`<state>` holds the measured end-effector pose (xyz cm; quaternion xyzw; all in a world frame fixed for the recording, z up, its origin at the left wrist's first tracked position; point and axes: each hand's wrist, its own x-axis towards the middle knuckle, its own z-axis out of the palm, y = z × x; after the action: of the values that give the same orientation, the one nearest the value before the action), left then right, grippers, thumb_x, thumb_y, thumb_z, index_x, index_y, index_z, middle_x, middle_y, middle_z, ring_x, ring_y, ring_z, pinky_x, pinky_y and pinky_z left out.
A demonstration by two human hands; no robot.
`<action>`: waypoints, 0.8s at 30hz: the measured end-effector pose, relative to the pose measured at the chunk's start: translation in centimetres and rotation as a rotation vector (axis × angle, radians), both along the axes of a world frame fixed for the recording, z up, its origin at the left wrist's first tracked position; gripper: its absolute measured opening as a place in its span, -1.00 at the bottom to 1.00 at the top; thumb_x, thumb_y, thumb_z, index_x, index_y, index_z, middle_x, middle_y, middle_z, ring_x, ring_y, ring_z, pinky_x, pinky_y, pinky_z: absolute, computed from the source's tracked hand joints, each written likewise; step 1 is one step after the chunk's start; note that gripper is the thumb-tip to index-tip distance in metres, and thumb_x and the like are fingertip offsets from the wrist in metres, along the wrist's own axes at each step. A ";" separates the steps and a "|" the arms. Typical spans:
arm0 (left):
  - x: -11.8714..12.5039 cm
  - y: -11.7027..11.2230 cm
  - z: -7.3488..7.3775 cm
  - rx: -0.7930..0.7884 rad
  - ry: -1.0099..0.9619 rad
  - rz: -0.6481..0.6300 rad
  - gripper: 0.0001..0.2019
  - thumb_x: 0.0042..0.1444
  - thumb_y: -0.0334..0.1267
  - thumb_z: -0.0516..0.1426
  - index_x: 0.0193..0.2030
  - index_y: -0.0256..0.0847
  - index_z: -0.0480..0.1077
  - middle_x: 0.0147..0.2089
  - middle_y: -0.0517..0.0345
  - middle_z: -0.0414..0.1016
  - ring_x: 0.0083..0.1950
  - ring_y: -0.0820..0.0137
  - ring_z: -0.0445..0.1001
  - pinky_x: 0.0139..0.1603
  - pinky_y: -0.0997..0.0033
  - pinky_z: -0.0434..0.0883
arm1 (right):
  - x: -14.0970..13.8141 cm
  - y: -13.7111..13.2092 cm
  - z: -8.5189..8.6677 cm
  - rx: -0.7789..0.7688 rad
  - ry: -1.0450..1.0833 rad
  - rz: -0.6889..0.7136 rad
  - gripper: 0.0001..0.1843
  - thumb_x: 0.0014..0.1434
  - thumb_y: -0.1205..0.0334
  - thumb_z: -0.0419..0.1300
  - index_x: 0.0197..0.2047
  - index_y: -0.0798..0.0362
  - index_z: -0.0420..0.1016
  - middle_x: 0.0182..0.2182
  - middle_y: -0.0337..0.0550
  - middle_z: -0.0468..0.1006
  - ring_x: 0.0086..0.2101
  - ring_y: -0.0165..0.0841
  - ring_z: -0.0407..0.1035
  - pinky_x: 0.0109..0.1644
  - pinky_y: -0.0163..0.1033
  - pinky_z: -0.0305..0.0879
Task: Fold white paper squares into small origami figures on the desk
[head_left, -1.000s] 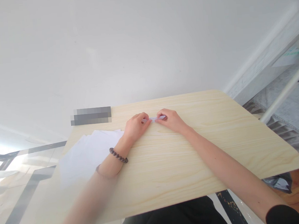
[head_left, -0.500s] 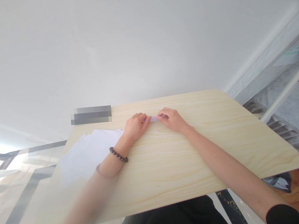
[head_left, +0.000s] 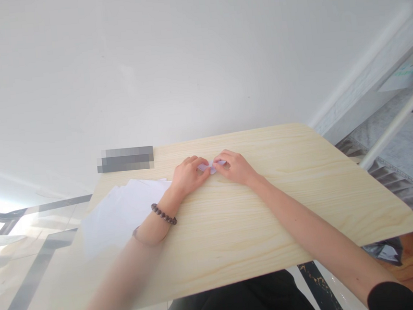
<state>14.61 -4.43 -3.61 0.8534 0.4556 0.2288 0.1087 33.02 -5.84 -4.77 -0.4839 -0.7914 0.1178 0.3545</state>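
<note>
A small folded strip of pale paper (head_left: 211,166) lies on the light wooden table (head_left: 256,228), toward its far side. My left hand (head_left: 188,176), with a dark bead bracelet on its wrist, pinches the strip's left end with curled fingers. From the right, my right hand (head_left: 234,166) pinches the other end. The fingertips of both hands almost meet over the paper, and most of it is hidden under them.
A loose stack of white paper sheets (head_left: 119,213) lies at the table's left edge. A blurred grey patch (head_left: 125,159) sits at the far left corner. A white wall stands behind the table. A white pole (head_left: 395,124) and a grey rug are to the right.
My hands have drawn closer together. The paper strip between them looks shorter and more bunched than a second ago. The arms have barely moved.
</note>
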 end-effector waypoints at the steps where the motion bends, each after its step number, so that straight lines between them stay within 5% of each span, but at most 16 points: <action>1: 0.0 0.0 0.1 -0.004 0.006 -0.002 -0.78 0.07 -0.09 0.00 -0.23 -0.10 0.37 -0.24 0.17 0.43 -0.15 0.32 0.36 -0.24 0.38 0.29 | 0.0 0.0 0.0 -0.001 -0.010 0.000 -0.86 0.08 0.23 0.06 -0.34 0.04 0.42 -0.35 -0.18 0.43 -0.35 -0.41 0.32 -0.23 -0.29 0.22; 24: 0.0 -0.2 0.2 0.003 0.030 -0.084 -0.76 0.09 -0.08 -0.01 -0.24 -0.10 0.39 -0.25 0.14 0.38 -0.17 0.33 0.35 -0.23 0.39 0.30 | -0.4 0.0 -0.6 -0.006 -0.121 -0.037 -0.87 -0.02 0.32 0.10 -0.35 -0.01 0.42 -0.33 -0.21 0.38 -0.32 -0.39 0.30 -0.24 -0.31 0.21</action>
<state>14.57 -4.60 -3.46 0.8752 0.4206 0.2119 0.1103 32.57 -5.83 -5.32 -0.5058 -0.8018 0.0842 0.3069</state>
